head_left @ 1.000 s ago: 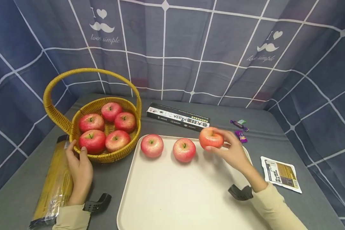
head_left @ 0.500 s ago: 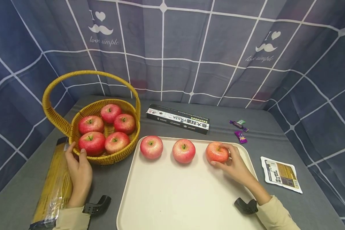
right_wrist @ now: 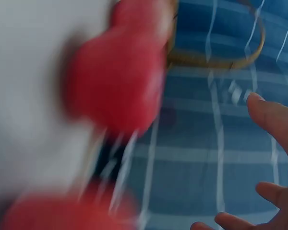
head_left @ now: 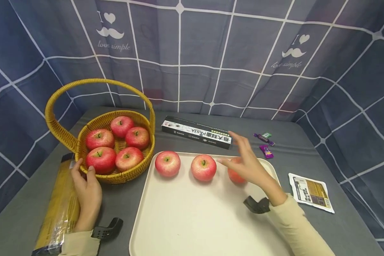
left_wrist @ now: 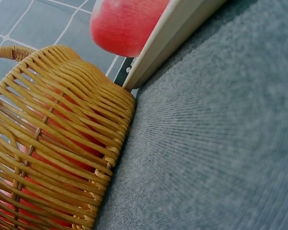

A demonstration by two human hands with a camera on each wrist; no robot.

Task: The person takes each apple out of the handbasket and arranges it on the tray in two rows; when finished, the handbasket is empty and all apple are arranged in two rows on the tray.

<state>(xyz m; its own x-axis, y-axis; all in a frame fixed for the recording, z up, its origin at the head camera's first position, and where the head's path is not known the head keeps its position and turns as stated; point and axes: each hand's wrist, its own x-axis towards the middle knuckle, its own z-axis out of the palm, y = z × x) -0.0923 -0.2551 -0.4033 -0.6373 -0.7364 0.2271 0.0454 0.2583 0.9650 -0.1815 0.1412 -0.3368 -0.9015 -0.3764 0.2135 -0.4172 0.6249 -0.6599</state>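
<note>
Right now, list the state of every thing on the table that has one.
Woven yellow basket: upright, holds five red apples.
Cream plastic tray: flat, carries three red apples in a row.
Black pasta box: lying flat.
Left hand: touches the basket.
Right hand: open above the rightmost apple.

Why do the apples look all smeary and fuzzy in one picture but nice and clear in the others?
The right wrist view is motion-blurred: the apples smear into red blobs, though the right hand shows its spread fingers. The head view is sharp and evenly lit, with the curtain lines bowed. The left wrist view shows the basket weave crisply, up close.
</note>
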